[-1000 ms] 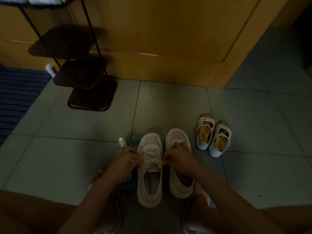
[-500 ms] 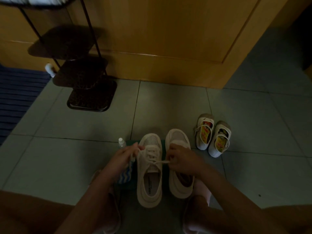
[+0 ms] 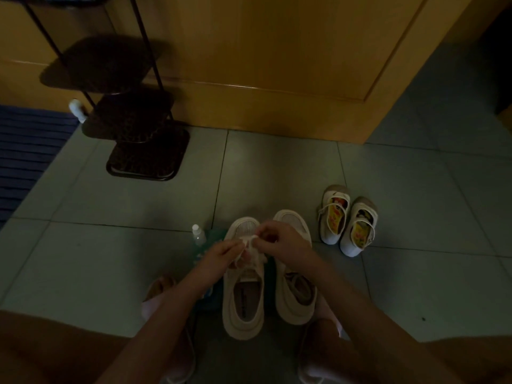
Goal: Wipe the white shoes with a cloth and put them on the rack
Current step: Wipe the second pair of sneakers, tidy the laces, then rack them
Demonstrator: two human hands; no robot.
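While L hand (image 3: 221,253) & R hand (image 3: 279,242) both pinch cream laces (image 3: 248,240) of white mesh sneaker (image 3: 243,303), toe pointing fwd, dark tiered metal rack (image 3: 144,159) lies well fwd-left; L hand nearer.

The white shoes (image 3: 243,300) have mesh cloth toes, woven laces (image 3: 248,240) and smooth matt rims. The floor (image 3: 277,167) is smooth tile with a dull sheen. The door (image 3: 263,51) is glossy varnished wood, the rack (image 3: 144,159) dark metal, the bottle (image 3: 199,236) clear plastic and the mat (image 3: 25,151) ribbed cloth.
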